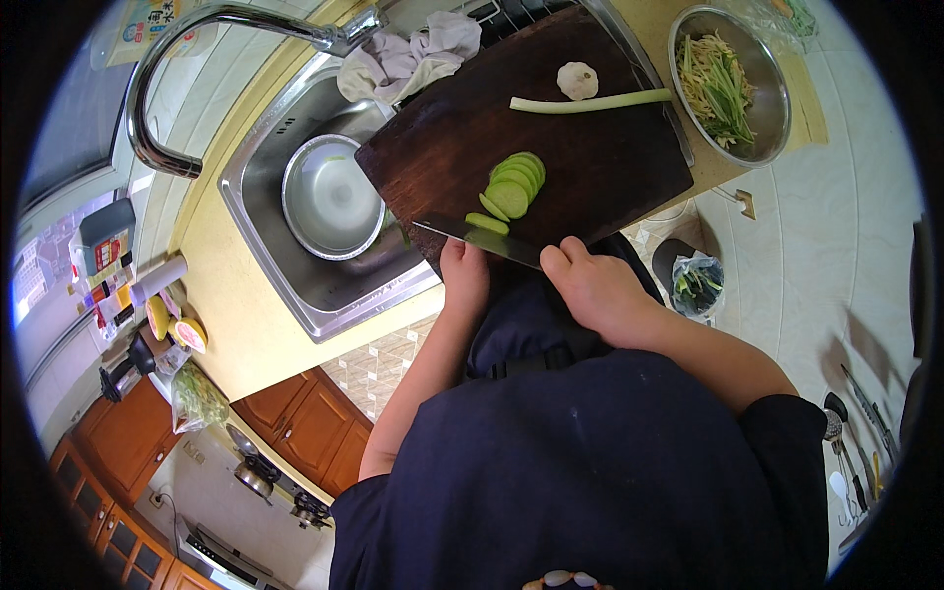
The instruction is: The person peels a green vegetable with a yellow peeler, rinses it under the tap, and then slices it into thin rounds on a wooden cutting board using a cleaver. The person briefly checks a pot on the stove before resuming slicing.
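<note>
My right hand [597, 291] grips a kitchen knife [501, 247] near its heel; the handle is hidden in my fist. The blade lies across the near edge of a dark wooden cutting board [612, 162]. My left hand [464, 267] is on the near side of the blade, by its tip half. Its fingers are mostly hidden, so whether it holds something cannot be told. Just beyond the blade, pale green vegetable slices [509, 199] lie overlapped in a short row. Farther back on the board are a garlic bulb [577, 81] and a scallion stalk [590, 105].
The board overlaps a steel sink [273, 269] holding a metal basin [335, 195] of water. A chrome faucet [140, 110] arches over it, beside a crumpled cloth [413, 55]. Right stands a steel bowl [771, 110] of shredded vegetables; below is a lined bin [697, 291].
</note>
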